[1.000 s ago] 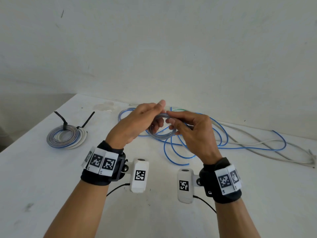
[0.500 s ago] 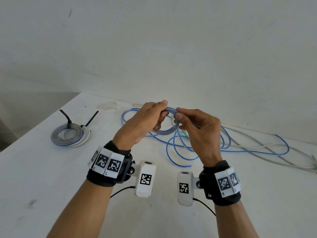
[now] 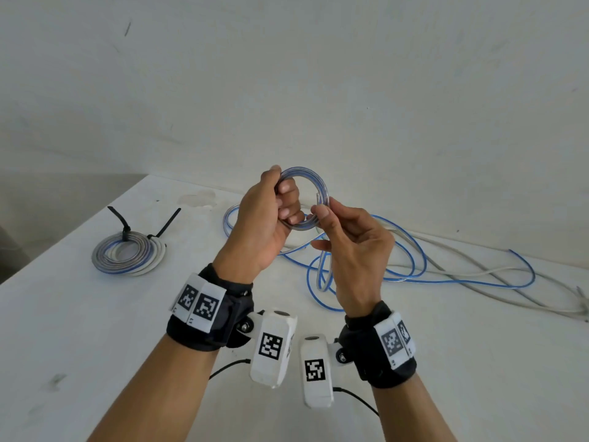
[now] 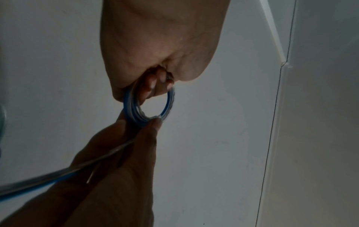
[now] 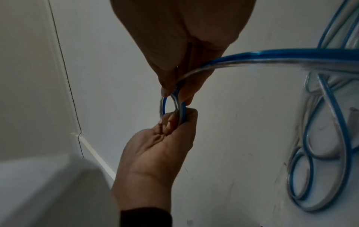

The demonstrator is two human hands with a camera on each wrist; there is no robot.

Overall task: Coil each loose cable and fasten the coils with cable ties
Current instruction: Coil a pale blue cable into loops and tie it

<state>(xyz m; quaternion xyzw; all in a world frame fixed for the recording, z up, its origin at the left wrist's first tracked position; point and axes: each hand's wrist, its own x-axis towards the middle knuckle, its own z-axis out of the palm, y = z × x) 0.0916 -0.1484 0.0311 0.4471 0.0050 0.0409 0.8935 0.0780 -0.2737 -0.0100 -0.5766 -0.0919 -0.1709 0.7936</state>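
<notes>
In the head view, at about 9 o'clock on the white table (image 3: 79, 346), lie the finished coils (image 3: 129, 255), a blue-and-clear one against a white one, each cinched by a black cable tie (image 3: 122, 223) with its tail sticking up. Neither wrist view shows these.

Toward the centre, the left hand (image 3: 264, 224) is raised above the table with its fingers curled through a small coil (image 3: 306, 199) of blue-striped clear cable, thumb over the top of the ring. The left wrist view looks up the palm (image 4: 159, 38) and shows the ring (image 4: 149, 106) against the pale wall, fingertips inside it, something the head view only hints at.

At 3 o'clock of the coil, the right hand (image 3: 353, 250) pinches the ring's near edge between thumb and forefinger, the other fingers loosely bent. The right wrist view shows that pinch (image 5: 174, 46) from below, the cable running out from it to the right, and the left hand (image 5: 161, 150) gripping the ring (image 5: 173, 107) from beneath.

Farther toward 3 o'clock, the loose blue cable (image 3: 414, 275) sprawls in loops on the table, tangled with a grey-white cable (image 3: 494, 282) that trails to the right edge. The right wrist view catches some of those blue loops (image 5: 320, 153); the left wrist view shows none.
</notes>
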